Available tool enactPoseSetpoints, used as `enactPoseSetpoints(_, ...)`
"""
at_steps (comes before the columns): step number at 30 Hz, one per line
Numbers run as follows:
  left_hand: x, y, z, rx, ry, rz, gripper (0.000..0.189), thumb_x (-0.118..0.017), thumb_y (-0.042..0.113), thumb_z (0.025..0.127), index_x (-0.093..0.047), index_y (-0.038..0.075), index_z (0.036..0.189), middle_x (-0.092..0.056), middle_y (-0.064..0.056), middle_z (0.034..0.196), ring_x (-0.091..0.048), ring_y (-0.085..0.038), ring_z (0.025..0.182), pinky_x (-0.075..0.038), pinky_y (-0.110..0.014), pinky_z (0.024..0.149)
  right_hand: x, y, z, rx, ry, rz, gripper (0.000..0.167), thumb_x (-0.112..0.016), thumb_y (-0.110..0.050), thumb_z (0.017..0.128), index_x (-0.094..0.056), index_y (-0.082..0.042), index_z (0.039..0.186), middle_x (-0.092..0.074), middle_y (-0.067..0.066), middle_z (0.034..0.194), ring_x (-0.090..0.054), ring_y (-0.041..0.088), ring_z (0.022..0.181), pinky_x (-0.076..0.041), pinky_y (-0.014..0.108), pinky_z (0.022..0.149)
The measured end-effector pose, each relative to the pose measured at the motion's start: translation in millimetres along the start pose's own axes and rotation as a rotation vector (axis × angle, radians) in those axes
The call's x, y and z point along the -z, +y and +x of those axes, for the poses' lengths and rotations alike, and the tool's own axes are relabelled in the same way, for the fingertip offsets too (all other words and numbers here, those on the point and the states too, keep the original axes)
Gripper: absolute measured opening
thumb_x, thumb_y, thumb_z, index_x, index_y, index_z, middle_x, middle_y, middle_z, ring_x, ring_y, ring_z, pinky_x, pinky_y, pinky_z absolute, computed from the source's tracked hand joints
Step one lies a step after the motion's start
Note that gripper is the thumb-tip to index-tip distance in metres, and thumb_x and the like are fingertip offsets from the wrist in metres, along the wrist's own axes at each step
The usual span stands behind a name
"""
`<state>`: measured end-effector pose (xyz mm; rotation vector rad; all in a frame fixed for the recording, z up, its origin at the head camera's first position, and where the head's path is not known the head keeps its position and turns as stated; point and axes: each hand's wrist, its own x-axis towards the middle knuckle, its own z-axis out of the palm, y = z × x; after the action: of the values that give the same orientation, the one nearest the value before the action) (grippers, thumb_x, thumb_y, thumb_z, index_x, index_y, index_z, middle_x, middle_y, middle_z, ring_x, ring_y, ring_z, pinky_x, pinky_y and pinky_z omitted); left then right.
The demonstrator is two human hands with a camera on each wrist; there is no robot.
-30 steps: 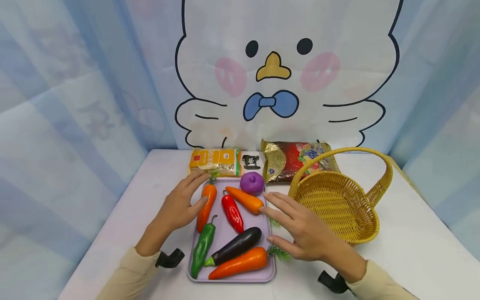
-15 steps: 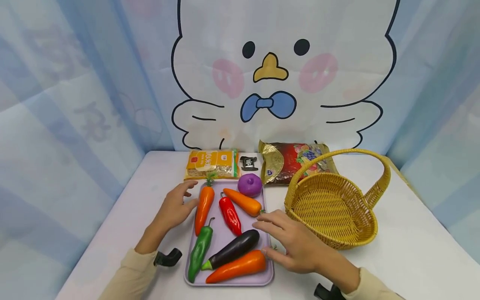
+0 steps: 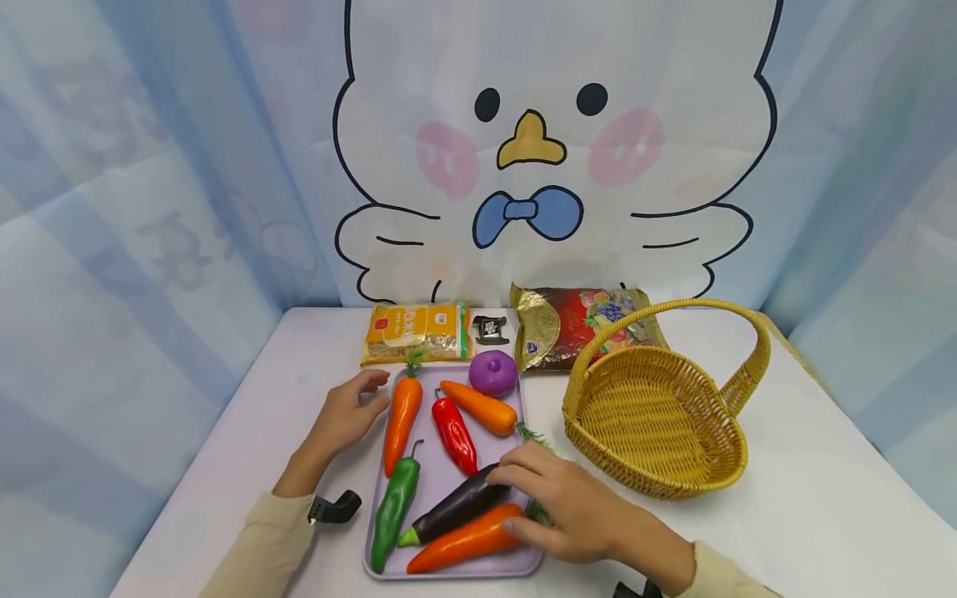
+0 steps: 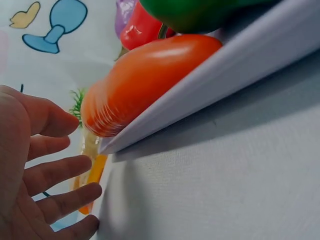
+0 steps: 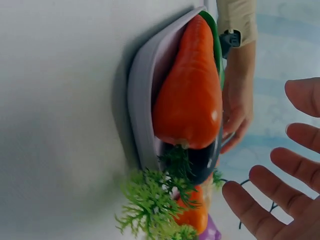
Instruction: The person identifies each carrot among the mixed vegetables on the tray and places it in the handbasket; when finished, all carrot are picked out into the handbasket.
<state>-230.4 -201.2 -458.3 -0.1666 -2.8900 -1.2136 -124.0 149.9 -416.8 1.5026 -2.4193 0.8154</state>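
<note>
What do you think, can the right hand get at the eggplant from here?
Probably yes: the right hand, its fingers empty, is close to the eggplant, and nothing lies on top, though a carrot lies right alongside.

Pale blue curtains [image 3: 127, 274] and a white cartoon bird [image 3: 553, 149] backdrop surround a white table [image 3: 815, 482].

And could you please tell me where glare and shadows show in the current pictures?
Head view: small glints on the red pepper; left wrist view: a pale sheen on the left-hand carrot, plus a shadow on the table beside the tray; right wrist view: a small glint on the near-edge carrot, and shadow along the tray.
</note>
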Motion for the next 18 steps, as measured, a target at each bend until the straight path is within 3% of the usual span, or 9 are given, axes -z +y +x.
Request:
enactPoseSetpoints(7,-3.6,-6.7,2.9,0.002,-0.022,-0.022,0.046,-0.059,0.021,0.097,-0.057,0.009,0.141,-0.062,-0.015,0.138,-0.052,-0.037,0.133,-0.037,-0.060,0.113,-13.1,-1.3,-6.7,-0.013,-0.039,0.017,0.036,-0.071,-0.030,0.093,-0.063,-0.015,0.126,-0.059,-0.008,0.121,-0.055,0.007,0.110,-0.052,0.025,0.093)
enactPoseSetpoints(18,-6.7,-11.2,8.4,0.002,-0.084,0.035,0.043,-0.060,0.022,0.097,-0.063,0.006,0.137,-0.055,-0.020,0.146,-0.044,-0.042,0.140,-0.030,-0.064,0.116,-20.8,-0.5,-9.0,0.024,-0.131,-0.039,0.035,-0.070,-0.034,0.094,-0.062,-0.021,0.125,-0.057,-0.011,0.117,-0.051,0.006,0.102,-0.046,0.018,0.089)
